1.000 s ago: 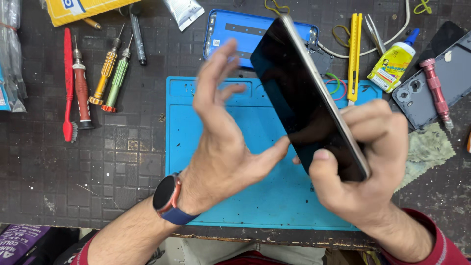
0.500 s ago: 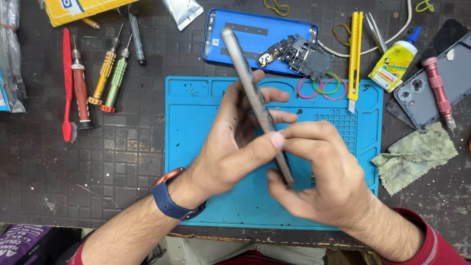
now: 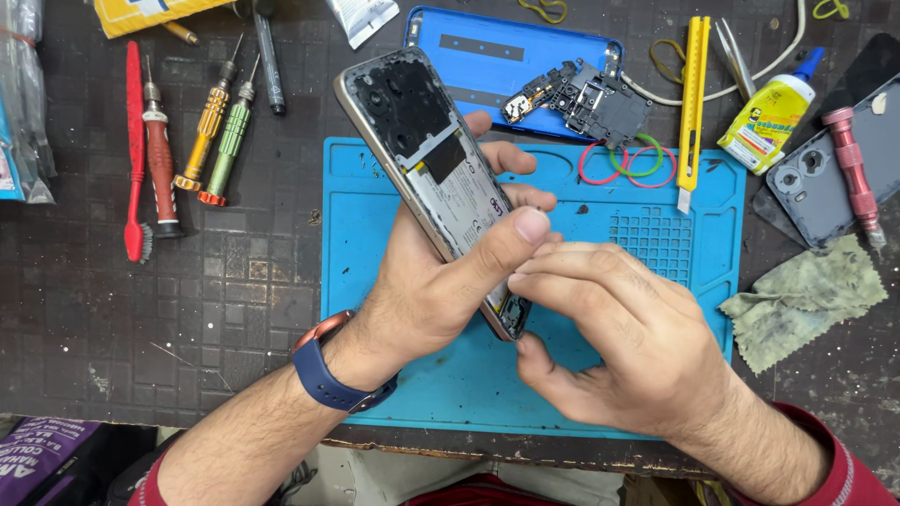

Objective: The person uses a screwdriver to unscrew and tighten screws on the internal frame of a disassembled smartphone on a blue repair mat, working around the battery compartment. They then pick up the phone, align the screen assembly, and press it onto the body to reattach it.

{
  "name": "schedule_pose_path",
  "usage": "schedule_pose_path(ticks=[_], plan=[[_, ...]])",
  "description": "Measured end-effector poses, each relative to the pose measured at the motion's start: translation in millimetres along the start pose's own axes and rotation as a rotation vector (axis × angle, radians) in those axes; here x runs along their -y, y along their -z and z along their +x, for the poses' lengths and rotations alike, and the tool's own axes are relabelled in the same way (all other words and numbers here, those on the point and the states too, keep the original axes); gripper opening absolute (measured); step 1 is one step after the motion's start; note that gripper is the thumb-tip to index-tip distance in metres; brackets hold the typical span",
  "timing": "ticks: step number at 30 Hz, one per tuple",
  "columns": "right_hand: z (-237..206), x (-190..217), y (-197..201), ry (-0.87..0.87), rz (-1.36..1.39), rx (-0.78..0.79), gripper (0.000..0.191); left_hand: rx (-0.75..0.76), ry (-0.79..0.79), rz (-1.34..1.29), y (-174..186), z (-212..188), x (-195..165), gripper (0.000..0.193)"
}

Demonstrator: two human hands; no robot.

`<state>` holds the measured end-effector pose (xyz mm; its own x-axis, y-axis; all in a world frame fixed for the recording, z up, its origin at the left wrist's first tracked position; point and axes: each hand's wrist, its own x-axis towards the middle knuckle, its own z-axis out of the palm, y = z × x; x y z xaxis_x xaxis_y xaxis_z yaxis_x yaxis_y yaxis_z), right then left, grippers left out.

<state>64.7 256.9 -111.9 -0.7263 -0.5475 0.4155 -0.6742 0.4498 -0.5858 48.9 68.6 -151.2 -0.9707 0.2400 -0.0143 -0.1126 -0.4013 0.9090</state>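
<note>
Seen from above: an opened phone [image 3: 433, 178] with its back cover off, held tilted in the centre of the frame above a blue work mat [image 3: 394, 375] on a dark tabletop [image 3: 141, 319]. Left hand [image 3: 441, 281], wearing a blue-strapped watch [image 3: 328, 370], wrapped around the phone from below, thumb pressed across its exposed inside, fingers showing behind its right edge. Right hand [image 3: 619, 347] just right of centre, fingers bent toward the phone's lower end, thumb beneath that end; touching it there, not gripping around it.

Upper centre: a blue back cover [image 3: 487, 56] lying flat, with a black inner frame part [image 3: 591, 98] on its right side. Just below that, coloured rubber bands [image 3: 626, 164] on the mat's top edge. To their right, a yellow utility knife [image 3: 694, 94], metal tweezers [image 3: 736, 56] and a yellow glue bottle [image 3: 769, 112]. Far right: a grey phone shell [image 3: 825, 178], a pink-handled tool [image 3: 851, 169] and a crumpled green cloth [image 3: 806, 300]. Upper left: a red brush [image 3: 136, 150] and a row of screwdrivers [image 3: 202, 126] with red, orange and green handles.
</note>
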Motion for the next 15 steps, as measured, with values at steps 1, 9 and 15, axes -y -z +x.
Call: schedule_pose_path(ticks=[1, 9, 15], plan=[[0.5, 0.2, -0.1, -0.003, -0.016, 0.009, 0.043, 0.001, -0.002, -0.002, -0.3, -0.5, 0.4, 0.086], [-1.5, 1.1, -6.4, 0.039, -0.095, -0.047, 0.039, -0.097, -0.042, 0.113, -5.4, -4.6, 4.5, 0.093], [-11.5, -0.1, -15.6, 0.011, -0.153, -0.045, 0.033, -0.152, -0.061, 0.266, -9.8, -9.6, 5.7, 0.112]])
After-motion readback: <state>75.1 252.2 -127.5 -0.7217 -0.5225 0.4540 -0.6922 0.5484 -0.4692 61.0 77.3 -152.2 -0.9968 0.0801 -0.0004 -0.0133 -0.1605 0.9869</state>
